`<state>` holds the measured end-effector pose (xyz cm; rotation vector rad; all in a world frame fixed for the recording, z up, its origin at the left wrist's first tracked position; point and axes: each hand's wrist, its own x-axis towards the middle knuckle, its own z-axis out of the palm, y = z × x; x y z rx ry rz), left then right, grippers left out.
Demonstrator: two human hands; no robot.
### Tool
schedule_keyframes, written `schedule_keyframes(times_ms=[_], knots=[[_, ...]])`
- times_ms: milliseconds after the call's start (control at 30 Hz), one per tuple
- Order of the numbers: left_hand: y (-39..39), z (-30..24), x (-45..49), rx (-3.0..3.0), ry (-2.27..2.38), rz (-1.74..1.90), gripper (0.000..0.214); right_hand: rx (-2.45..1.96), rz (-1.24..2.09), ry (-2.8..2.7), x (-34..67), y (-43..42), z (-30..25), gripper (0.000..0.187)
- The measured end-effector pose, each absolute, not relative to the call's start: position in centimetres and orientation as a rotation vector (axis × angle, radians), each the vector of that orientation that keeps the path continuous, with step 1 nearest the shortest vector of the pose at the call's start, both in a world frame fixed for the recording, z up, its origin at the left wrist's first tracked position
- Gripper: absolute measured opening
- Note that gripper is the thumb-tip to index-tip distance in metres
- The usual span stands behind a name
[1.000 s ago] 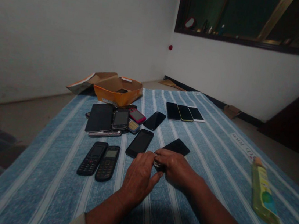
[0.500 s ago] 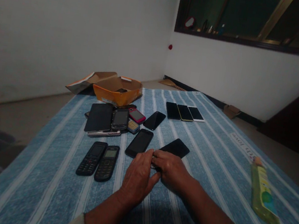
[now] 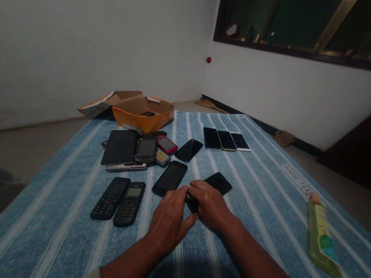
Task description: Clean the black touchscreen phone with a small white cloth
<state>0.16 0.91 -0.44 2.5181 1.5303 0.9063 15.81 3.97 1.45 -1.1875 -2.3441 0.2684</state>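
My left hand [image 3: 168,217] and my right hand [image 3: 209,207] meet over the cloth, fingers bent around a small dark phone [image 3: 192,203]. Most of that phone is covered by the fingers. Just beyond my right hand lies a black smartphone [image 3: 220,183], partly hidden by it. Beyond the left fingertips rests another black smartphone [image 3: 170,178], screen up. To the left of my left hand, two keypad phones, a black one [image 3: 111,198] and one with a grey screen [image 3: 129,205], lie side by side.
An orange cardboard box [image 3: 141,121] stands open at the far left, before a pile of phones with a black tablet-like slab [image 3: 120,148]. Three phones [image 3: 226,140] lie in a row at the back; a single phone [image 3: 189,150] sits nearer. A yellow-green bottle [image 3: 323,241] lies right.
The phone between my hands has tilted, and more of its dark surface shows. Both hands stay together in nearly the same place. The whole view has shifted slightly.
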Motion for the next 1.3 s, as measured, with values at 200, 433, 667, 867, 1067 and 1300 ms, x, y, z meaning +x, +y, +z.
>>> schedule_keyframes(times_ms=[200, 433, 667, 867, 1067, 1300], knots=[[0.9, -0.1, 0.1, 2.517, 1.525, 0.891, 0.056, -1.227, 0.234, -2.329, 16.4, 4.5, 1.2, 0.028], [0.9, -0.2, 0.0, 2.519, 1.558, 0.854, 0.057, -1.498, 0.164, -2.181, 19.6, 6.7, 0.4, 0.040], [0.8, 0.0, 0.1, 2.473, 1.550, 0.814, 0.054, -1.740, 0.096, -2.064, 20.5, 6.6, 0.5, 0.046], [0.6, 0.3, 0.2, 2.446, 1.572, 0.785, 0.052, -1.800, 0.065, -2.081, 20.2, 5.6, 1.0, 0.043], [0.6, 0.2, 0.2, 2.464, 1.545, 0.820, 0.053, -1.576, 0.071, -2.186, 17.8, 4.1, 0.8, 0.034], [0.7, 0.2, 0.1, 2.462, 1.488, 0.848, 0.044, -1.291, 0.155, -2.297, 15.5, 1.8, 0.9, 0.030]])
